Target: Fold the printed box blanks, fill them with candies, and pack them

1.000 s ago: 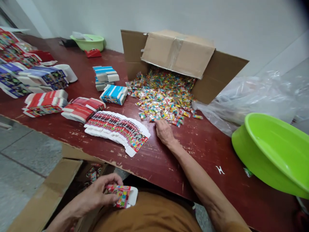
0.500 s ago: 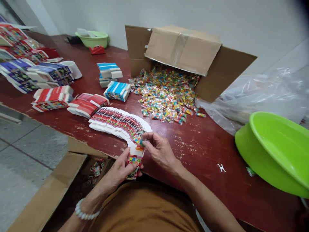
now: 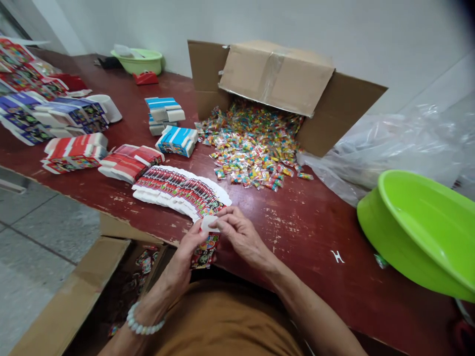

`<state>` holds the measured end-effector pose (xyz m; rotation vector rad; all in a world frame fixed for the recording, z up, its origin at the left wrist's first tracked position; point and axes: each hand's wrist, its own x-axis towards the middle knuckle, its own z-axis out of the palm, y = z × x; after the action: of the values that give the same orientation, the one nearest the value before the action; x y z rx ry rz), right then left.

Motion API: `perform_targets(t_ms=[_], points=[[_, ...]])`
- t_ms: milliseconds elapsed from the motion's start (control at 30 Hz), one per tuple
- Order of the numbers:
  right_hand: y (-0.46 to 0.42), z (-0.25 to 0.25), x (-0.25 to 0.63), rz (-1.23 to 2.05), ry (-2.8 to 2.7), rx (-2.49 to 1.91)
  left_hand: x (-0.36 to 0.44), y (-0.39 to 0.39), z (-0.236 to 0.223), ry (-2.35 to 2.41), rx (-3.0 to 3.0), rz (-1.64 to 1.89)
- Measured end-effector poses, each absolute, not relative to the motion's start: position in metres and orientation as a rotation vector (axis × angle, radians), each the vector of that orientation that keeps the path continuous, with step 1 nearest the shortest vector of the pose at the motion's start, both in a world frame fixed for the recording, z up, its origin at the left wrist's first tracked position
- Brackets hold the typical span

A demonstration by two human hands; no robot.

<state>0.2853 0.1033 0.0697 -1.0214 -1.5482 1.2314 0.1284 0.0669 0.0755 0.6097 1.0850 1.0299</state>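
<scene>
My left hand is wrapped round a small red printed candy box, held upright near my body at the table edge. The fingers of my right hand are pressed together on the white top flap of that box. No candy shows in my fingers. Just beyond my hands, a fanned row of flat red printed boxes curves to the left. Behind it lies a heap of small wrapped candies, spilling from a cardboard carton on its side.
Bundles of flat boxes stand on the left: red, blue and purple. A green basin is at the right, beside clear plastic sheeting. Below the table edge, an open carton holds several filled packs.
My right hand has moved from holding a blue-green candy at the box's opening to the white flap, now bent over. The candy is out of sight. The view shifted slightly.
</scene>
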Motion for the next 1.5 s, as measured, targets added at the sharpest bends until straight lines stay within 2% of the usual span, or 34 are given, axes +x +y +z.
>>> perform_targets(t_ms=[100,233,300,400,500,567,767,1200,1400,1500], points=[[0.105,0.067,0.29,1.5,-1.263,-1.035,0.131,0.069,0.074,1.115,0.49,1.073],[0.11,0.059,0.288,1.947,-1.122,-0.973,0.133,0.069,0.067,1.076,0.625,1.031],[0.111,0.054,0.285,2.042,-1.048,-0.906,0.132,0.068,0.065,1.045,0.678,1.028],[0.107,0.053,0.283,1.759,-1.115,-0.896,0.127,0.069,0.068,0.979,0.602,0.956],[0.102,0.058,0.287,1.355,-1.475,-0.857,0.123,0.072,0.073,0.886,0.434,0.859],[0.1,0.061,0.289,1.27,-1.637,-0.854,0.124,0.073,0.075,0.853,0.394,0.86],[0.107,0.06,0.284,1.544,-1.351,-1.12,0.134,0.07,0.071,0.938,0.48,1.009],[0.105,0.078,0.297,1.253,-1.86,-0.975,0.134,0.07,0.067,0.928,0.503,0.936],[0.097,0.075,0.284,1.246,-1.883,-0.867,0.127,0.073,0.07,1.007,0.499,1.039],[0.098,0.058,0.274,1.377,-1.849,-0.771,0.115,0.069,0.071,1.038,0.462,1.059]])
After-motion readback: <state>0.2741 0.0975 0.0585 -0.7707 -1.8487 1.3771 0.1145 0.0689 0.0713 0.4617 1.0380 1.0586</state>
